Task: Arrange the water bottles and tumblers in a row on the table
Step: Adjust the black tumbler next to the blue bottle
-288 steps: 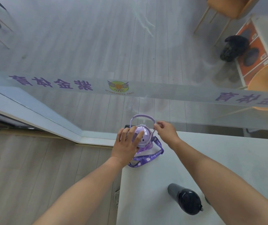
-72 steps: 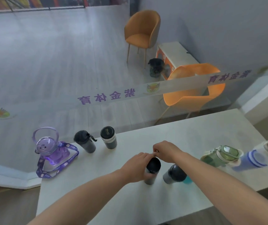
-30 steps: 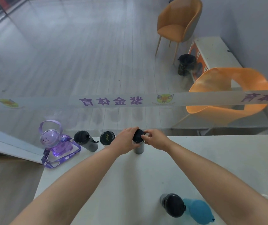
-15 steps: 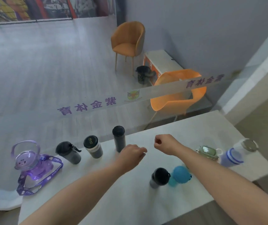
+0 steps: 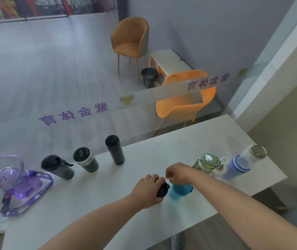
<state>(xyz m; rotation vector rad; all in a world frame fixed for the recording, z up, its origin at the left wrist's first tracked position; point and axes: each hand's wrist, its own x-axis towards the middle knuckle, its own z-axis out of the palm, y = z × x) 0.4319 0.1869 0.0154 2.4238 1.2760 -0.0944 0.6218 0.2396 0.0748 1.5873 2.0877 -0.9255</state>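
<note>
Along the far edge of the white table (image 5: 90,204) stand a purple bottle with a strap (image 5: 16,183), a dark grey bottle (image 5: 59,168), a tumbler with a silver ring (image 5: 86,159) and a tall black flask (image 5: 115,150). My left hand (image 5: 148,190) is wrapped around a black-lidded bottle (image 5: 163,190) near the table's middle. Right beside it stands a blue bottle (image 5: 179,191). My right hand (image 5: 177,172) hovers over both with curled fingers; what it touches is unclear. To the right are a green bottle (image 5: 207,162) and a blue-and-white bottle (image 5: 241,165).
A glass partition with a frosted band of purple characters (image 5: 75,114) runs along the table's far side. Behind it are two orange chairs (image 5: 131,37), a white cabinet (image 5: 169,60) and a dark bin (image 5: 149,76). The table's right end (image 5: 277,170) lies past the blue-and-white bottle.
Both hands left the tall black flask in the row and came back toward me. My left hand has closed on the black-lidded bottle; my right hand has dropped to just above it.
</note>
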